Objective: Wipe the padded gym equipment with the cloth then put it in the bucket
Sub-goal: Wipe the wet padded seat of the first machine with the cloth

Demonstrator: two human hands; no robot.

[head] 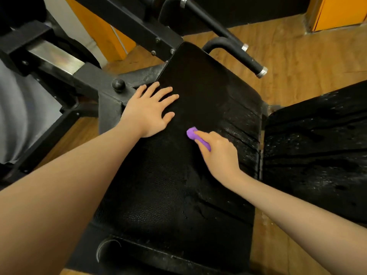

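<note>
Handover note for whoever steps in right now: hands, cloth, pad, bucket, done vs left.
Left hand: open, fingers spread, flat on the black seat pad near its left edge.
Right hand: grips the bunched purple cloth and presses it on the pad's middle.
Pad: the right side and the neighbouring pad show pale streaks or residue; I cannot tell if that is dirt or wetness.
Bucket: not in view.
Done: wiping is under way.
Left: finish the pad, then put the cloth in the bucket.

Gym: padded bench (pixel 198 92), steel machine frame (pixel 127 18).
</note>
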